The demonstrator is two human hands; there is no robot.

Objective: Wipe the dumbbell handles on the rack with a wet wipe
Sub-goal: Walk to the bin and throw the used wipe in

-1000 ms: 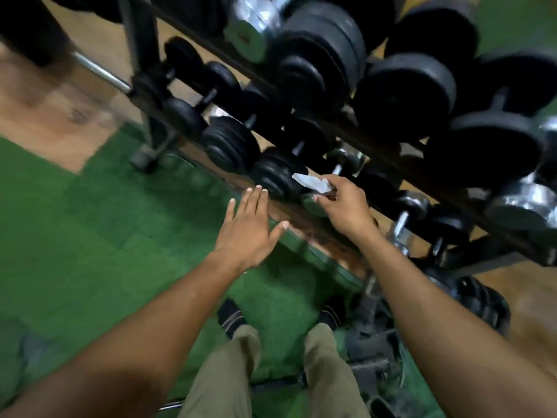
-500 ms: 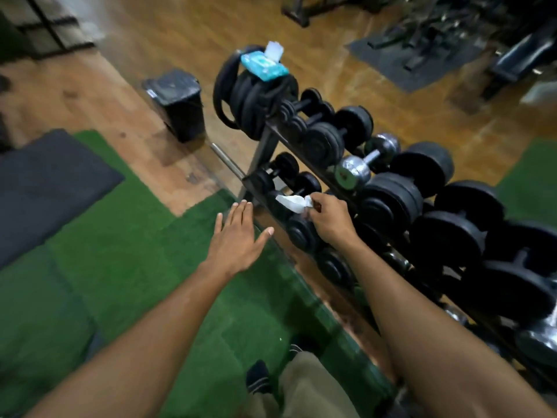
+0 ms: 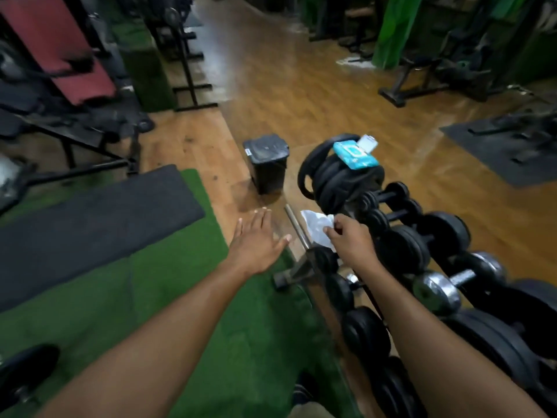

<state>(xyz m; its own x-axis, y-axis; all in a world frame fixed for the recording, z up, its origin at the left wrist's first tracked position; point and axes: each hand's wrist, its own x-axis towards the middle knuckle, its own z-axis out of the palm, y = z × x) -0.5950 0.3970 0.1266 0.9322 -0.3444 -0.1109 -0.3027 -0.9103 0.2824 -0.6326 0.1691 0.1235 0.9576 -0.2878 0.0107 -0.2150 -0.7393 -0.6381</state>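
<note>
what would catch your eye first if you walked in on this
The white wet wipe pinched in the right hand at the near end of the dumbbell rack. Next, the bright blue wet wipe pack atop the black weight plates, with a black bin beside them.

Dumbbell rack (image 3: 297,271) — black dumbbells (image 3: 404,248) in rows, wipes pack (image 3: 355,153) atop stacked plates (image 3: 331,179).
</note>
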